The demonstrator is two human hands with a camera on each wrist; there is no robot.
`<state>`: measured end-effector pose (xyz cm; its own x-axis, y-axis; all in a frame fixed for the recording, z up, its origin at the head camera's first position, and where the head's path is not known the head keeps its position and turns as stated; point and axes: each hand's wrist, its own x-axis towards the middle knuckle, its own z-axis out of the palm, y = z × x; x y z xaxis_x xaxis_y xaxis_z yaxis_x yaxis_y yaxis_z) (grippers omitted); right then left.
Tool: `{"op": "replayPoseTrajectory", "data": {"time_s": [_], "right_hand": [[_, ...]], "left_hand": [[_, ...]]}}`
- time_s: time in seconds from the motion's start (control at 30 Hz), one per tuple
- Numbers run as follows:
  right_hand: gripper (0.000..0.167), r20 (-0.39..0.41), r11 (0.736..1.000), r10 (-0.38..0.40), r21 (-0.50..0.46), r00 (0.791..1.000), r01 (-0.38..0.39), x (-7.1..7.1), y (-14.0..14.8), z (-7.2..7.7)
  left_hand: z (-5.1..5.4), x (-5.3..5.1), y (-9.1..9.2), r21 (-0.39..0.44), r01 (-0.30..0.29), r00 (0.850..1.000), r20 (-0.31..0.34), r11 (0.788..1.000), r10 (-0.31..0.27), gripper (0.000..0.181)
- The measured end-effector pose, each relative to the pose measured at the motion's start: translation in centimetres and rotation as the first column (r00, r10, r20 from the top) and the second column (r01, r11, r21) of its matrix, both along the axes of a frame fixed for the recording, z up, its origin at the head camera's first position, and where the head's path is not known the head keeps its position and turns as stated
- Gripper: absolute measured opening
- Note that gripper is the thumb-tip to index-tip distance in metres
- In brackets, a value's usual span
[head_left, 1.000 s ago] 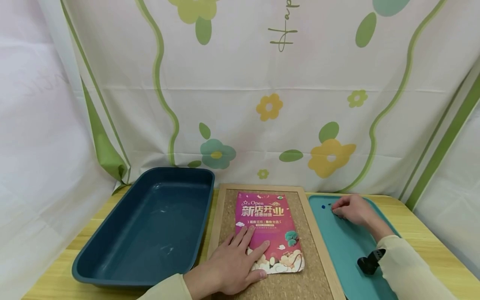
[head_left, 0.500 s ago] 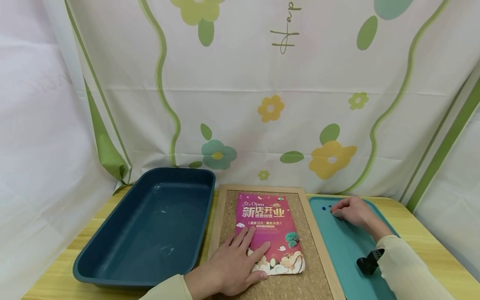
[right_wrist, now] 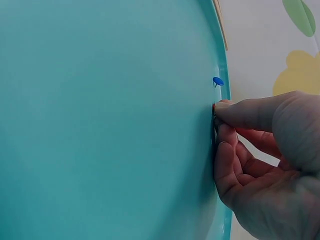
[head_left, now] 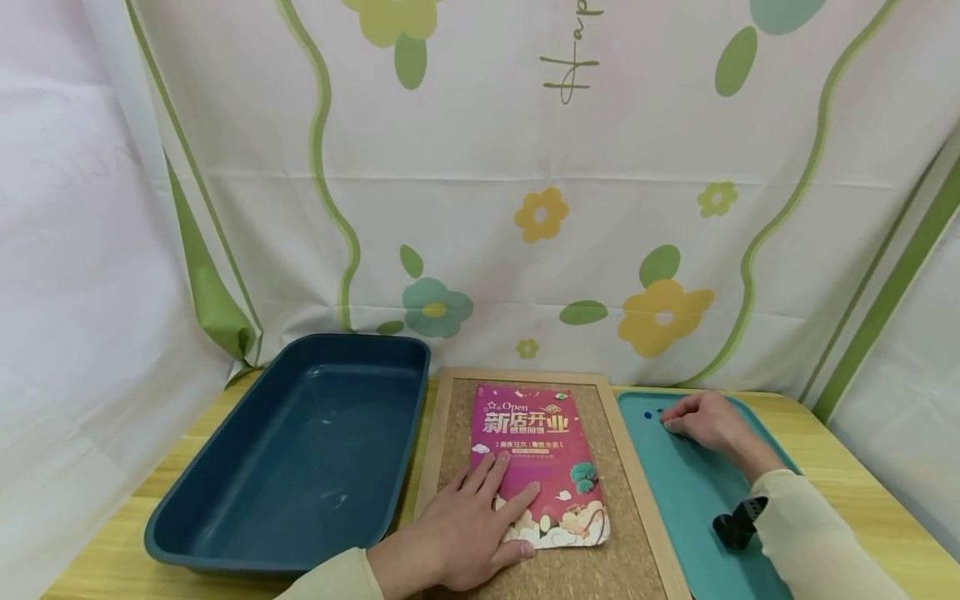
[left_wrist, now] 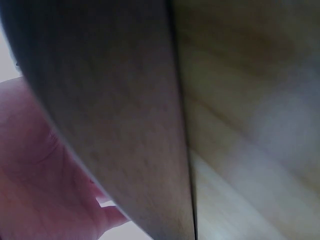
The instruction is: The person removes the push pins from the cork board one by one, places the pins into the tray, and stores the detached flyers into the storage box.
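My left hand (head_left: 468, 521) lies flat with spread fingers on the lower left part of a pink and purple poster (head_left: 536, 462). The poster lies on a wood-framed cork board (head_left: 630, 558). Over the far end of the turquoise tray (head_left: 686, 500), my right hand (head_left: 708, 422) has its thumb and forefinger pinched together. Between these fingertips is a tiny thumbtack (right_wrist: 214, 108), mostly hidden, with just a thin reddish edge showing. A blue thumbtack (right_wrist: 218, 81) lies beside them near the tray's rim. In the left wrist view, the board's frame (left_wrist: 115, 110) covers much of the hand.
A deep dark blue basin (head_left: 292, 467) stands left of the board on the wooden table (head_left: 847, 467). A white cloth with printed flowers (head_left: 465, 233) hangs behind. The black wrist camera (head_left: 738, 525) sits at my right sleeve, above the tray.
My right fingertips shift very slightly on the tray. The left hand and the poster stay as they were.
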<state>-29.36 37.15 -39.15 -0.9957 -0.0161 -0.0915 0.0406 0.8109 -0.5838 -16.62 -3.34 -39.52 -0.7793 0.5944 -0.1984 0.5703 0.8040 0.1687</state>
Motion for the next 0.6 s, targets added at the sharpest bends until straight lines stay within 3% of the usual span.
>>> {"op": "replayPoseTrajectory", "data": {"time_s": [0.6], "right_hand": [[0.017, -0.039, 1.000, -0.006, 0.017, 0.999, 0.006, 0.17, 0.07, -0.35]], "left_hand": [[0.04, -0.06, -0.09, 0.001, 0.005, 1.000, 0.004, 1.000, -0.005, 0.070]]}}
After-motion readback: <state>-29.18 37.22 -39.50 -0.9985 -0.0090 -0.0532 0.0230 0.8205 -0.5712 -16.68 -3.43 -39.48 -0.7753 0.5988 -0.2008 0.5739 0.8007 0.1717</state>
